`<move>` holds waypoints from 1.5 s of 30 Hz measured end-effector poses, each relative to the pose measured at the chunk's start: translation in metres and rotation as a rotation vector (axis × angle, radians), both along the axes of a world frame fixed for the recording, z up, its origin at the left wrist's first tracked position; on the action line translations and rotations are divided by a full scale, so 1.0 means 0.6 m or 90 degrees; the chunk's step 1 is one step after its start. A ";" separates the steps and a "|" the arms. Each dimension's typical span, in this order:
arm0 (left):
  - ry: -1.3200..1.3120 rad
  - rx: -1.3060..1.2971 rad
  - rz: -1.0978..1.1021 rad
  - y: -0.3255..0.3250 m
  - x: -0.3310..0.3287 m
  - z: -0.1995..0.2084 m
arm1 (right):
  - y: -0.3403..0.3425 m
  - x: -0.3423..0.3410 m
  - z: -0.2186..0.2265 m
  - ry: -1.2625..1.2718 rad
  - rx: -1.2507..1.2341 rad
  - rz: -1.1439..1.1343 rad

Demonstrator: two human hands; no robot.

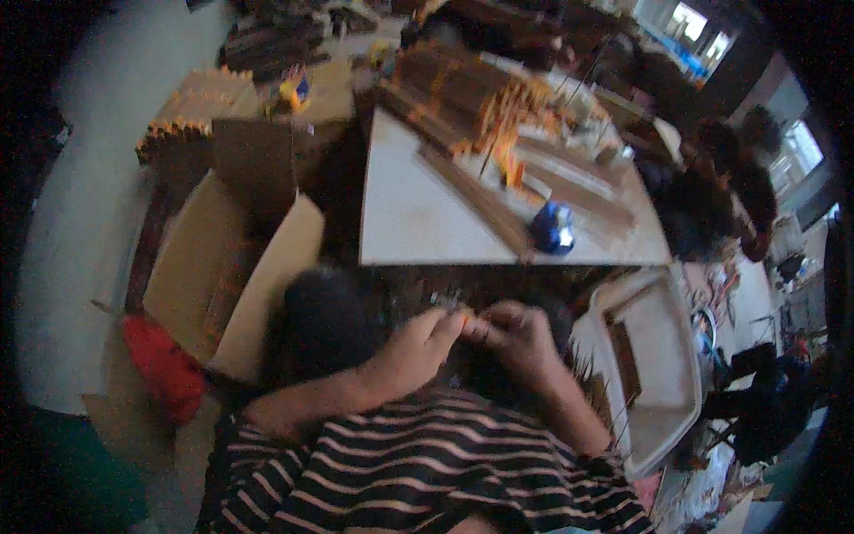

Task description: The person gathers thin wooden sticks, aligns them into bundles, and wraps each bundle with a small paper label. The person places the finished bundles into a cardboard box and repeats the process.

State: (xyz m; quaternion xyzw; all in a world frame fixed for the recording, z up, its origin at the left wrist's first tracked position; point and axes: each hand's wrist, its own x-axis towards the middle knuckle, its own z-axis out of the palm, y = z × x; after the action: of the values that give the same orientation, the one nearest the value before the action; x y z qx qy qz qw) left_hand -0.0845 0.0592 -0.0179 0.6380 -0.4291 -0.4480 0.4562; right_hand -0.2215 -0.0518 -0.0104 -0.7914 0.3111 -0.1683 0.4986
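Observation:
Over my lap, just short of the white table [400,214], my two hands meet at the fingertips. My left hand [418,345] is closed in a pinch at a small thing with an orange spot [466,322], too small and blurred to name. Against it, the thumb and fingers of my right hand [523,340] are pressed together as well. Whatever lies between the right fingertips is mostly hidden.
On the table lie brown strips [476,200] in bundles, orange ties [509,165] and a blue roundish thing [553,227]. An open cardboard box [267,267] stands left, beside a red bundle [165,369]. At right is a white tub [672,356]; people [729,182] sit beyond.

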 end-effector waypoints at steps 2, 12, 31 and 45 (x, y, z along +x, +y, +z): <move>-0.017 0.040 -0.001 -0.004 0.002 -0.008 | 0.006 0.005 0.018 -0.002 0.119 -0.007; 0.003 -0.007 -0.010 0.004 0.000 0.012 | 0.028 0.004 0.030 -0.025 0.165 -0.023; 0.063 -0.046 -0.036 -0.002 -0.008 0.021 | 0.032 -0.005 -0.021 -0.225 0.309 0.016; 0.277 0.035 -0.153 -0.010 0.006 0.002 | -0.027 -0.020 -0.042 -0.198 0.339 0.217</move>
State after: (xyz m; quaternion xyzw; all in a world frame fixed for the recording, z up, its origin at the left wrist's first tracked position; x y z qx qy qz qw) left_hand -0.0807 0.0533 -0.0166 0.4829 -0.3811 -0.6375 0.4638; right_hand -0.2332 -0.0677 -0.0354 -0.6387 0.1276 -0.1141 0.7501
